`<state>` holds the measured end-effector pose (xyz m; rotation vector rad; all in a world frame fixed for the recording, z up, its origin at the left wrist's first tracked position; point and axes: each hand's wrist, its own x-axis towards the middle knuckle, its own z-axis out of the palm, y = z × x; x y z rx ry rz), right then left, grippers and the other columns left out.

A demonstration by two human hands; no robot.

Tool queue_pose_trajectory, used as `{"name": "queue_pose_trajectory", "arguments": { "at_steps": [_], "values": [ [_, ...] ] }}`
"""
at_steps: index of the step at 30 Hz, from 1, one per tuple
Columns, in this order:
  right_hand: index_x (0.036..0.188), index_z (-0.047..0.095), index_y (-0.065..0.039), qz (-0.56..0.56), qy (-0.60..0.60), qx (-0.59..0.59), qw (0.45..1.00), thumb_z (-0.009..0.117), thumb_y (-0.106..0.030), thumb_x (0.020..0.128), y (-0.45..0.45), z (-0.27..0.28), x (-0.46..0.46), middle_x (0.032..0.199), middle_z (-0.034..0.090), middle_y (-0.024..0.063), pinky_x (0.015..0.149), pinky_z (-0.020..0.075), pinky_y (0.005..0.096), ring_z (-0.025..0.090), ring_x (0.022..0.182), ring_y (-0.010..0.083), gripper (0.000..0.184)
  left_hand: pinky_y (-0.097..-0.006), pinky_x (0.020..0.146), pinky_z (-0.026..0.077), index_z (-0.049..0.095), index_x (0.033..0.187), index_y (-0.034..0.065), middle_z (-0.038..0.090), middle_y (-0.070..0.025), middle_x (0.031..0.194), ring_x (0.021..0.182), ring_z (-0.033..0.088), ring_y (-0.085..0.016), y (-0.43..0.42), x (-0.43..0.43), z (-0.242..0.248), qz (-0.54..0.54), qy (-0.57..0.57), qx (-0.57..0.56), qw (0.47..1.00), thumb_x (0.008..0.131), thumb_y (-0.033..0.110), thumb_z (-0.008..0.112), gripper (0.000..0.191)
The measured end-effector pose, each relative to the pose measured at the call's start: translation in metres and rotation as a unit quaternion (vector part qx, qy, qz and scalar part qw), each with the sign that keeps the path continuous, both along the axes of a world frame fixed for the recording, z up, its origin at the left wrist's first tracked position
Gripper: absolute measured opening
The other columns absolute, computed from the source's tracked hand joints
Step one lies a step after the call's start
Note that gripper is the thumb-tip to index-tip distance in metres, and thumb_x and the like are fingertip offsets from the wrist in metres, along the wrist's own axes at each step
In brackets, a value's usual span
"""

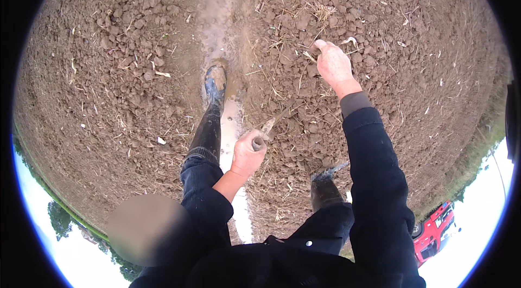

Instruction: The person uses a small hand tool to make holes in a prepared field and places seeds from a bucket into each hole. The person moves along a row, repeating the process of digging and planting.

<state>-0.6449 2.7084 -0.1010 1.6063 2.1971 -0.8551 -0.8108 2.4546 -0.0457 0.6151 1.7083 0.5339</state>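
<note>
My left hand (246,156) is closed around the round handle (257,143) of a muddy hand tool. Beyond the fist, a soil-coated part of the tool (268,126) points forward and right, and its far end blends into the ground. Farther forward on the right, my right hand (334,64) is low over the cloddy soil (301,84), fingers bent downward. Bits of dry straw (310,57) lie at its fingertips. Whether those fingers grip anything is hidden by the hand and the mud-coloured ground.
A wet, muddy furrow (232,125) runs between my feet. My left boot (215,84) stands in it; the right boot (325,188) is on the soil. Straw tufts (323,11) are scattered about. A red vehicle (433,233) stands at the field's edge. A blurred round patch covers the lower left.
</note>
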Motion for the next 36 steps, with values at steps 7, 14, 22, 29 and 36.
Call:
{"name": "queue_pose_trajectory", "arguments": {
  "at_steps": [7, 14, 22, 29, 36],
  "values": [
    [0.122, 0.051, -0.017, 0.024, -0.170, 0.061, 0.983, 0.055, -0.024, 0.084, 0.084, -0.080, -0.077, 0.112, 0.053, 0.0160, 0.083, 0.0485, 0.0419, 0.058, 0.101, 0.0322, 0.039, -0.0256, 0.057, 0.044, 0.063, 0.084, 0.0050, 0.056, -0.0067, 0.070, 0.062, 0.054, -0.011, 0.025, -0.028, -0.001, 0.016, -0.034, -0.085, 0.996, 0.073, -0.003, 0.059, 0.014],
    [0.117, 0.054, -0.018, -0.066, -0.191, 0.004, 0.979, 0.063, -0.027, 0.080, 0.068, -0.079, -0.064, 0.108, 0.056, 0.0154, 0.082, 0.0489, 0.0404, 0.059, 0.100, 0.0304, 0.039, -0.0245, 0.056, 0.043, 0.063, 0.083, 0.0050, 0.057, -0.0052, 0.071, 0.060, 0.051, -0.010, 0.038, -0.044, -0.001, 0.059, -0.057, -0.108, 0.991, 0.073, -0.003, 0.059, 0.013],
    [0.113, 0.059, -0.018, -0.045, -0.085, 0.152, 0.984, 0.059, -0.023, 0.081, 0.065, -0.082, -0.052, 0.103, 0.056, 0.0137, 0.076, 0.0503, 0.0399, 0.061, 0.091, 0.0312, 0.032, -0.0171, 0.056, 0.038, 0.062, 0.080, 0.0031, 0.057, 0.0014, 0.077, 0.063, 0.045, -0.002, 0.041, -0.044, -0.008, 0.053, -0.054, -0.096, 0.992, 0.075, -0.008, 0.056, 0.013],
    [0.106, 0.057, -0.012, 0.017, -0.208, 0.053, 0.977, 0.054, -0.015, 0.084, 0.094, -0.101, -0.084, 0.107, 0.056, 0.0138, 0.078, 0.0510, 0.0405, 0.061, 0.096, 0.0297, 0.023, -0.0177, 0.053, 0.037, 0.062, 0.080, 0.0037, 0.055, 0.0028, 0.071, 0.059, 0.044, -0.002, 0.040, -0.045, -0.012, 0.051, -0.046, -0.099, 0.993, 0.075, -0.007, 0.057, 0.013],
    [0.103, 0.057, -0.010, -0.034, -0.139, 0.078, 0.987, 0.058, -0.022, 0.083, 0.079, -0.084, -0.062, 0.106, 0.055, 0.0150, 0.079, 0.0502, 0.0410, 0.060, 0.096, 0.0308, 0.023, -0.0257, 0.059, 0.044, 0.062, 0.081, 0.0041, 0.059, -0.0071, 0.072, 0.063, 0.055, -0.013, 0.041, -0.046, -0.012, 0.061, -0.065, -0.160, 0.983, 0.073, -0.001, 0.060, 0.010]
  ]
}}
